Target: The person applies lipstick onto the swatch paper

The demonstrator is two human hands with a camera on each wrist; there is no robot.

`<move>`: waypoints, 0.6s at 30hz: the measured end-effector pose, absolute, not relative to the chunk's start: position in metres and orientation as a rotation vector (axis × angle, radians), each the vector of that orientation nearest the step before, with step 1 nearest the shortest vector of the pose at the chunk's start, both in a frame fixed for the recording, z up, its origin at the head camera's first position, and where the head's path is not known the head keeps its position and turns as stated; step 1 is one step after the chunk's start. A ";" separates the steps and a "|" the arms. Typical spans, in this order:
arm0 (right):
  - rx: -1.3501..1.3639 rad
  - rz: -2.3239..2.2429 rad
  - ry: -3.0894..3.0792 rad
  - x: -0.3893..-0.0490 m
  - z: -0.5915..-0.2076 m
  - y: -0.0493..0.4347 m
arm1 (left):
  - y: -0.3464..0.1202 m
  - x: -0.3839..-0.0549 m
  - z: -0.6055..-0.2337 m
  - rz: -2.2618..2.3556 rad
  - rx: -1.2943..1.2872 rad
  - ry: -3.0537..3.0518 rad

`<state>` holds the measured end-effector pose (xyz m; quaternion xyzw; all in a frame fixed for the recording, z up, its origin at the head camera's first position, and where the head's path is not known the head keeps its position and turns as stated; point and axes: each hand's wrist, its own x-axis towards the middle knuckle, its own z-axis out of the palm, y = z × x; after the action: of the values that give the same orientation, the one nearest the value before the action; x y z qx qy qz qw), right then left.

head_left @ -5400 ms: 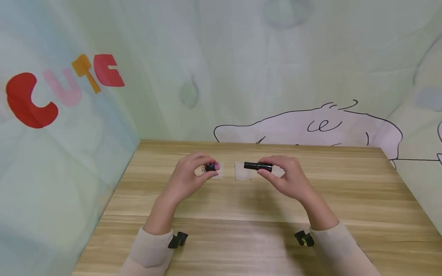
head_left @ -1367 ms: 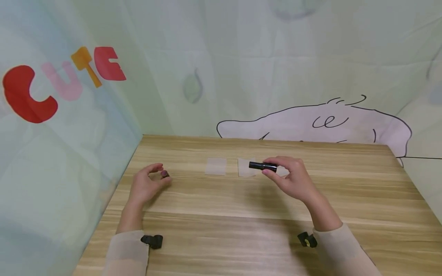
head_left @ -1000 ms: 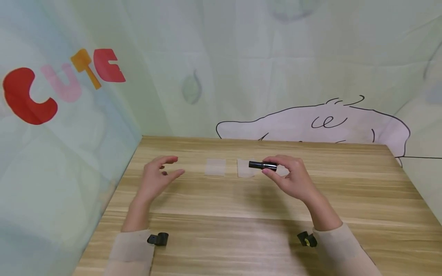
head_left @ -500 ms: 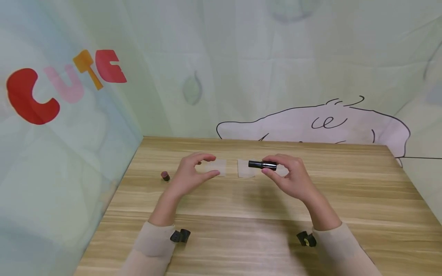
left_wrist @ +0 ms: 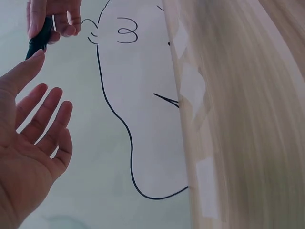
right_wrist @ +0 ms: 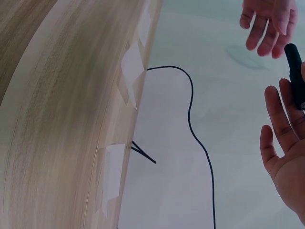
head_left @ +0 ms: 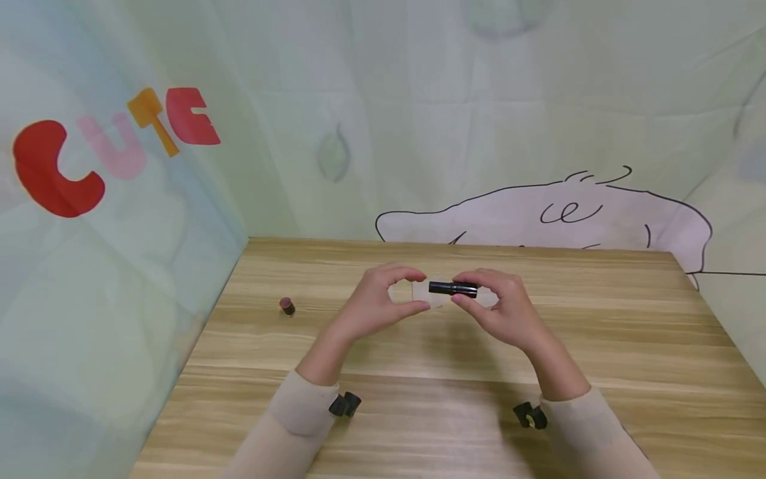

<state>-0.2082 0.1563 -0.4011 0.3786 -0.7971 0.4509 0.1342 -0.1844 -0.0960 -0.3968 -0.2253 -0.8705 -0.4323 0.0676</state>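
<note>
In the head view my right hand (head_left: pixel 503 306) pinches a slim black lipstick tube (head_left: pixel 441 287) between thumb and fingers, held level above the table. Its narrower end points left. My left hand (head_left: pixel 380 303) is just left of that end, fingers and thumb spread in a loose C with nothing between them. The right wrist view shows a gap between the tube (right_wrist: pixel 294 71) and the left fingers (right_wrist: pixel 269 36). Far to the left, a short black cylinder with a dull purple-pink end (head_left: pixel 287 306) stands on the table, slightly tilted in view.
Pale paper squares lie on the wooden table (head_left: pixel 389 412) beneath the hands; one of them, a white paper piece (head_left: pixel 421 291), shows between the hands. A printed cloth backdrop (head_left: pixel 479 133) rises along the table's back and left edges. Black wrist mounts (head_left: pixel 345 404) sit at both sleeves.
My left hand carried the short purple-ended cylinder left, set it down and let go, then came back right towards the tube. The right hand has kept its hold, nearly still.
</note>
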 end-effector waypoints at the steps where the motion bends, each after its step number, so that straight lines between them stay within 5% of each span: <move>1: 1.100 1.307 -2.307 -0.208 -0.402 0.156 | -0.093 -0.185 -0.396 -1.302 -0.694 -2.623; 18: 1.193 1.327 -2.263 -0.208 -0.404 0.149 | -0.076 -0.186 -0.387 -1.246 -0.882 -2.510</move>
<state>-0.2078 0.1488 -0.4043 0.4104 -0.7787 0.4565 0.1296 -0.1859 -0.0762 -0.3868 -0.2987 -0.8499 -0.4220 0.1016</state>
